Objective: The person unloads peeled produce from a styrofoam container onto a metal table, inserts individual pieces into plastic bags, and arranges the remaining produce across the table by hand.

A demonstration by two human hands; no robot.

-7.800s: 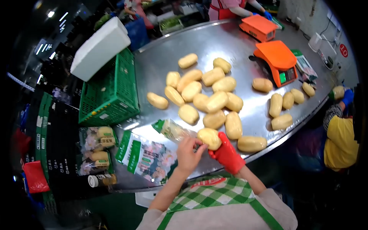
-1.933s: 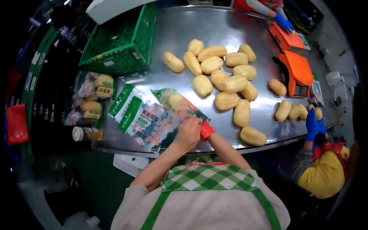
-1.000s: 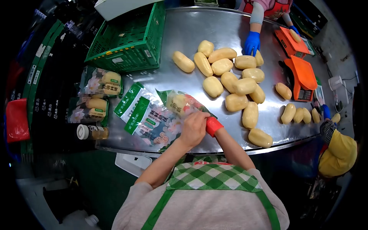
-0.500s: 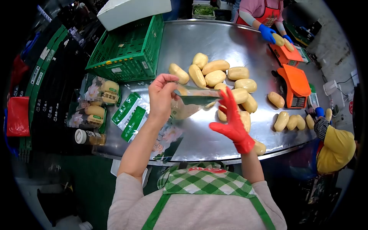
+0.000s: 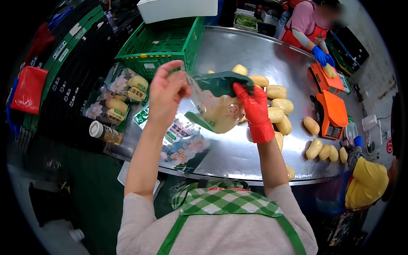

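Observation:
My right hand point(image 5: 254, 110), in a red glove, grips the right side of a clear printed plastic bag point(image 5: 219, 108) with a green band. The bag hangs above the metal table, its side bulging. My bare left hand point(image 5: 170, 89) is at the bag's left edge, fingers apart and partly curled; whether the fingertips touch the film is unclear. Beneath and behind the bag lie several pale, peeled lotus root segments point(image 5: 282, 106), some hidden by it. Flat printed bags point(image 5: 185, 142) rest on the table below my left hand.
Filled bags point(image 5: 114, 108) and a lidded jar point(image 5: 105, 132) stand at the left, near a green crate point(image 5: 193, 46). Orange scales point(image 5: 332, 108) sit at the right. A co-worker's blue-gloved hands point(image 5: 321, 56) hold a segment there; another person in yellow point(image 5: 366, 182) is by the right edge.
My right hand has closed on the bag's side, and the bag has opened out wider. My left hand's fingers have loosened from their pinch. The view has swung slightly.

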